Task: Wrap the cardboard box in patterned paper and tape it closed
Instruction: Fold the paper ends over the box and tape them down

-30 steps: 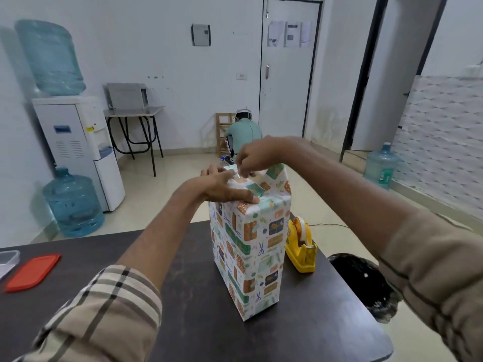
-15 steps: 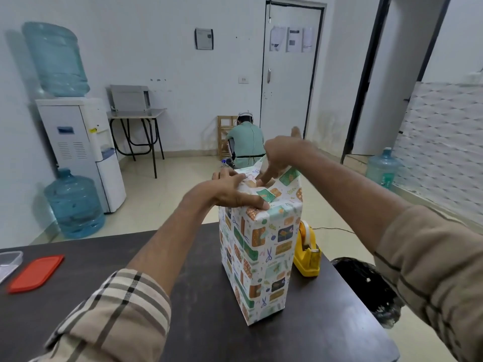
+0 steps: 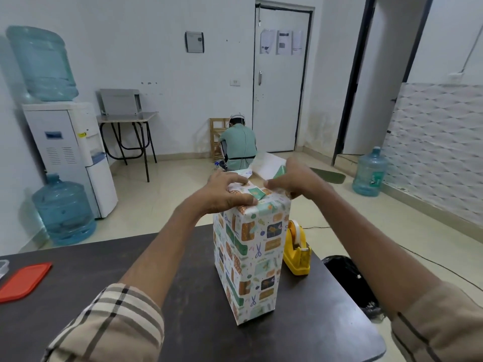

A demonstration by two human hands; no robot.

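A tall box wrapped in patterned paper (image 3: 252, 259) stands upright on the dark table (image 3: 130, 270). My left hand (image 3: 224, 190) presses flat on the folded paper at the box's top left. My right hand (image 3: 292, 180) grips the paper at the top right edge. Behind the hands a loose paper flap (image 3: 266, 165) sticks up, showing its white underside. A yellow tape dispenser (image 3: 296, 250) sits on the table just right of the box, touching or nearly touching it.
A red lid (image 3: 23, 279) and the corner of a clear container (image 3: 3, 266) lie at the table's left edge. A black bin (image 3: 347, 278) stands on the floor to the right. A person (image 3: 237, 145) crouches by the far door. Water jugs and a dispenser line the left wall.
My right hand came down from pinching above the box top and now grips its top right edge. The back flap now stands up behind the hands. My left hand stays pressed on top.
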